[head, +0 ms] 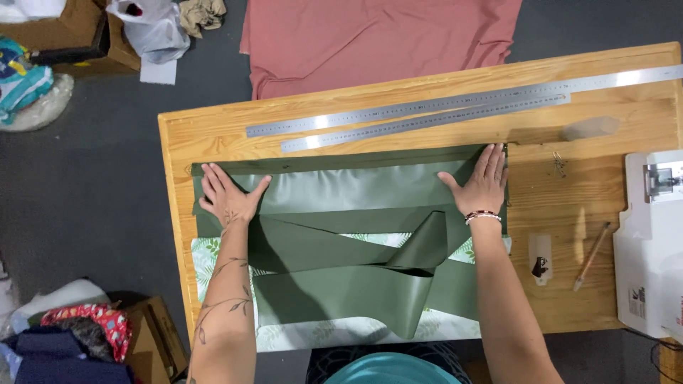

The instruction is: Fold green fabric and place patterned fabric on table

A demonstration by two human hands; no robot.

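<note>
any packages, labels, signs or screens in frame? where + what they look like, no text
Small tag: on the wooden table, right of the right hand; white rectangle with a dark mark.
Sticker: lower front of the white sewing machine at the right edge; small, white with dark print.
Cardboard box: floor, top left; brown, open.
Plastic bag: beside that box; whitish, crumpled.
No screens or signs.

The green cloth (341, 192) under the left hand (226, 195) and right hand (482, 183) is smooth with a satin sheen. Beneath it lies matt leaf-printed cloth (356, 331). The tabletop (605, 128) is varnished, grainy wood. Along its far edge lie two brushed metal rulers (427, 114). A wooden pencil (592, 256) lies near its right edge.
</note>
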